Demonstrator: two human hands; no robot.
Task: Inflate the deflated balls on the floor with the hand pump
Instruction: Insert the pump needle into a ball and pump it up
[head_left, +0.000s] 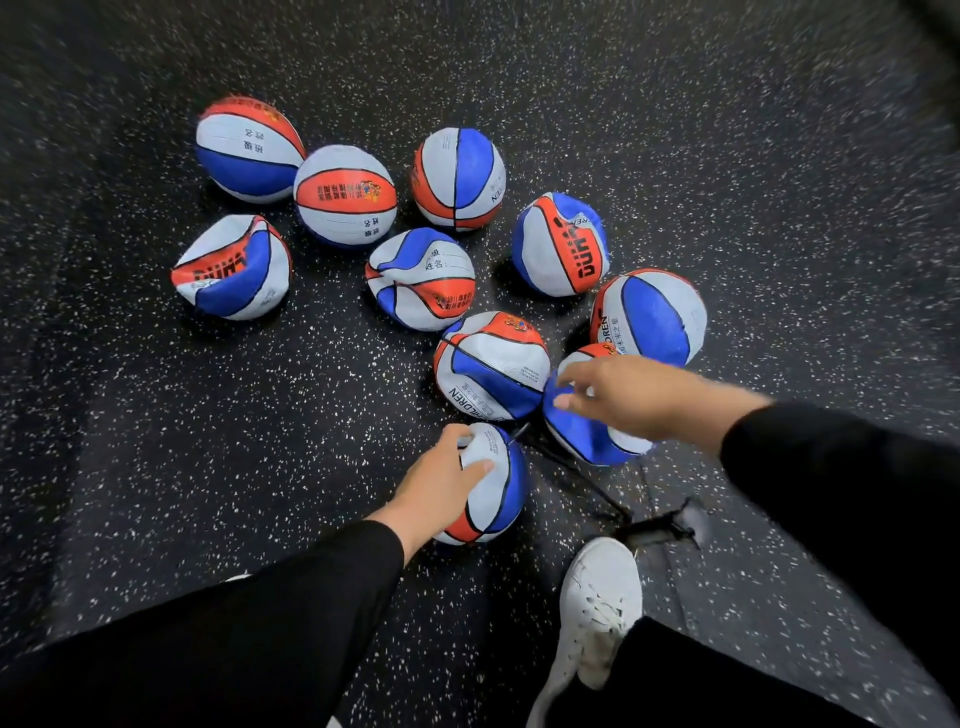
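My left hand (441, 475) rests with spread fingers on the near ball (493, 483), holding it down. My right hand (618, 397) hovers loosely open over a crumpled ball (582, 436) just beyond; the pump (649, 530) lies below it

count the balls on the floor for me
10. Back row: three. Middle: a crumpled one far left, a centre one, two right. Front: one, one under the left hand, one under the right. None look hidden.
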